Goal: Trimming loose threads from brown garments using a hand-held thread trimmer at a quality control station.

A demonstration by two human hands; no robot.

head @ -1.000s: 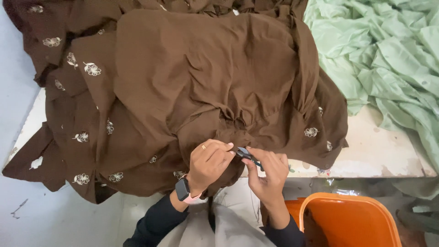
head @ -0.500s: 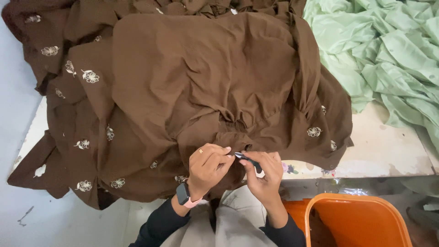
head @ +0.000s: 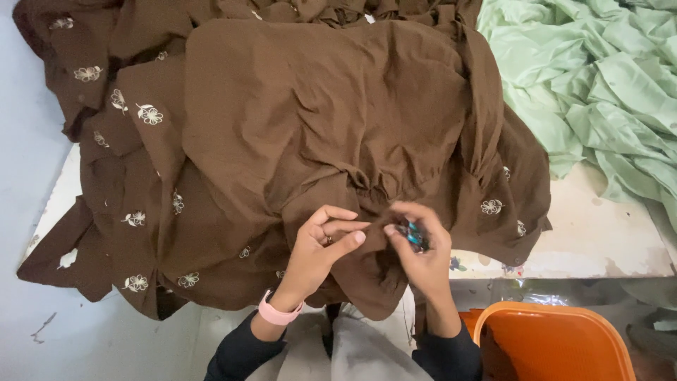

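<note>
A large brown garment point(head: 310, 127) with small white embroidered flowers lies spread over a white table point(head: 599, 240). My left hand point(head: 321, 247), with a pink watch on the wrist, pinches the brown cloth near its lower edge with thumb and forefinger. My right hand point(head: 419, 243) is closed round a small blue-handled tool point(head: 413, 236), likely thread snips, held against the same fold. The two hands almost touch at the fingertips. The tool's blades are hidden by my fingers.
A heap of pale green fabric point(head: 599, 85) fills the table's far right. An orange plastic bin point(head: 557, 346) stands below the table edge at the lower right. Grey floor shows at the left. My lap in grey cloth is at the bottom middle.
Both hands have shifted slightly up the cloth, and my left fingers have spread and taken a new pinch of the fabric. The snips stay in my right hand.
</note>
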